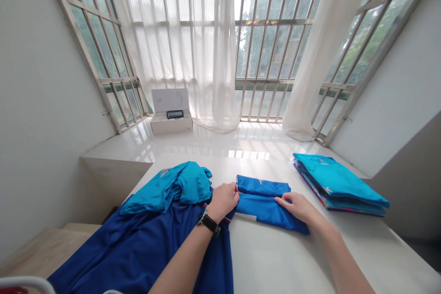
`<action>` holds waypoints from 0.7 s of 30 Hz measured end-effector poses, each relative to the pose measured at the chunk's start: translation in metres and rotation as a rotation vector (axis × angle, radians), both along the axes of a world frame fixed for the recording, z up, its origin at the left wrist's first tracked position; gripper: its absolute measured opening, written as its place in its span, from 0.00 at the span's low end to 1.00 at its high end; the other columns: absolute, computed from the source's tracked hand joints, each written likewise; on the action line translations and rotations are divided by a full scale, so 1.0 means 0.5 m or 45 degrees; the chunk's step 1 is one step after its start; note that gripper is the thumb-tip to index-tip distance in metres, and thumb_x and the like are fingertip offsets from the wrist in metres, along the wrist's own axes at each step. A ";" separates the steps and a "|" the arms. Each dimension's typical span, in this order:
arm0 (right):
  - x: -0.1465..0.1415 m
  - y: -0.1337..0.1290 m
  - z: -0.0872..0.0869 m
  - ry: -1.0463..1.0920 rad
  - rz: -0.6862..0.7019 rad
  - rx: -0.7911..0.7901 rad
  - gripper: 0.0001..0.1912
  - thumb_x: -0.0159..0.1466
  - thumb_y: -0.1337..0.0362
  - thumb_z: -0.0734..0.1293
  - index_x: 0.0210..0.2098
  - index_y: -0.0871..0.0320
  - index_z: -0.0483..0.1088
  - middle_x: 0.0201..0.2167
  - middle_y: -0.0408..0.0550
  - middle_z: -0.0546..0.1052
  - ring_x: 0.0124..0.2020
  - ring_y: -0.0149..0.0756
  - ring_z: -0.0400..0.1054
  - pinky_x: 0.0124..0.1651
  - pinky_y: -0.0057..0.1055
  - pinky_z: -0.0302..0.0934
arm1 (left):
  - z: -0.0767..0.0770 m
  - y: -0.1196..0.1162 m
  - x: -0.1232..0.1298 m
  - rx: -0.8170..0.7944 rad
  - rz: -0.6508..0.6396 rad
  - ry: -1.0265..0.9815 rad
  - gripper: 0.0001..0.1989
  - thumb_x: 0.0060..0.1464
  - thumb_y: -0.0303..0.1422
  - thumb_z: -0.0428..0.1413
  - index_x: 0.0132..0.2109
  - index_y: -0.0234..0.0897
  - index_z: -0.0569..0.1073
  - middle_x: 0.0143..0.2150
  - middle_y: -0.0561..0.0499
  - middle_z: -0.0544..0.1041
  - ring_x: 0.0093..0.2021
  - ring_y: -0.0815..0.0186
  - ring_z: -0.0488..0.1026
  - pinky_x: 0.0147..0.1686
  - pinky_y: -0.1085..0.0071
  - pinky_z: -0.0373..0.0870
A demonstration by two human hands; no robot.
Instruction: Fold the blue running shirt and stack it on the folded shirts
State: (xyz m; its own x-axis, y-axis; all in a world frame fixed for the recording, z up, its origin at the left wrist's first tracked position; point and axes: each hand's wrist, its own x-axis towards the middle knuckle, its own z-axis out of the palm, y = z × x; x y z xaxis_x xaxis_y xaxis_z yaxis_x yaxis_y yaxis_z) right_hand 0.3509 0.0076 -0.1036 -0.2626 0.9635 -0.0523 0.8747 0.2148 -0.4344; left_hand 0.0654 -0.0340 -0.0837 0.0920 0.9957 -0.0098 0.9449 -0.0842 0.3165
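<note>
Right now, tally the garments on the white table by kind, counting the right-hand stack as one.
Spread dark blue shirt: 1
Crumpled turquoise shirt: 1
Folded blue shirt: 1
Folded stack of shirts: 1
Total: 4

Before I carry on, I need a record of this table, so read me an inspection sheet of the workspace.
Surface: white table, smooth and pale.
Job's things: folded blue jersey under both hands; stack of folded turquoise jerseys to the right; loose royal-blue garment under a crumpled turquoise garment.
Clutter: open white box holding a black device, on the ledge beyond.
Hands: left hand at the jersey's left end; right hand flat on it.
Cables: nothing seen.
Surroundings: barred windows, sheer white curtains.
</note>
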 end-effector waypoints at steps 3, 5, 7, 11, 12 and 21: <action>0.001 0.000 -0.002 0.006 0.000 -0.004 0.26 0.63 0.42 0.58 0.22 0.56 0.67 0.27 0.50 0.77 0.32 0.42 0.70 0.35 0.32 0.56 | 0.000 0.000 -0.001 0.005 -0.004 -0.004 0.13 0.64 0.36 0.48 0.48 0.42 0.76 0.44 0.45 0.81 0.45 0.56 0.79 0.43 0.65 0.72; 0.002 0.001 -0.004 0.015 0.000 -0.001 0.26 0.63 0.42 0.58 0.21 0.56 0.67 0.27 0.50 0.77 0.32 0.42 0.70 0.35 0.32 0.56 | 0.001 -0.001 -0.001 -0.004 0.000 -0.004 0.13 0.64 0.36 0.48 0.48 0.42 0.76 0.44 0.45 0.81 0.45 0.56 0.79 0.44 0.66 0.72; 0.003 0.002 -0.006 0.020 0.000 0.002 0.26 0.63 0.43 0.59 0.21 0.56 0.67 0.27 0.50 0.77 0.31 0.42 0.70 0.35 0.32 0.56 | 0.003 -0.002 -0.001 -0.013 0.005 -0.001 0.13 0.64 0.36 0.48 0.48 0.42 0.76 0.44 0.45 0.81 0.46 0.57 0.79 0.44 0.66 0.72; 0.004 0.003 -0.009 0.020 0.002 0.009 0.26 0.63 0.43 0.58 0.21 0.56 0.68 0.27 0.50 0.77 0.31 0.41 0.70 0.35 0.32 0.57 | 0.005 -0.002 -0.001 -0.011 0.004 0.001 0.13 0.64 0.36 0.48 0.48 0.42 0.76 0.44 0.45 0.81 0.45 0.56 0.79 0.44 0.66 0.72; 0.005 0.004 -0.010 0.019 0.002 0.009 0.26 0.64 0.43 0.58 0.21 0.56 0.68 0.27 0.49 0.77 0.31 0.41 0.70 0.35 0.32 0.56 | 0.005 -0.002 -0.001 -0.010 0.002 0.001 0.13 0.64 0.36 0.48 0.48 0.42 0.76 0.44 0.45 0.81 0.45 0.56 0.79 0.44 0.66 0.72; 0.003 0.002 -0.004 -0.008 0.008 -0.009 0.26 0.64 0.43 0.57 0.22 0.56 0.67 0.27 0.50 0.76 0.32 0.41 0.70 0.35 0.32 0.56 | 0.000 -0.003 -0.002 0.014 -0.005 -0.007 0.13 0.65 0.37 0.47 0.48 0.42 0.76 0.43 0.45 0.81 0.44 0.56 0.79 0.42 0.66 0.72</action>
State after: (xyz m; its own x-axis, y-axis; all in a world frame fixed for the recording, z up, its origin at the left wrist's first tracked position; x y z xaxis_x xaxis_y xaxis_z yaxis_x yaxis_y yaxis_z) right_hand 0.3523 0.0084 -0.1057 -0.2679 0.9615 -0.0610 0.8762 0.2169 -0.4303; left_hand 0.0646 -0.0355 -0.0835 0.0956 0.9954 0.0017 0.9429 -0.0911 0.3205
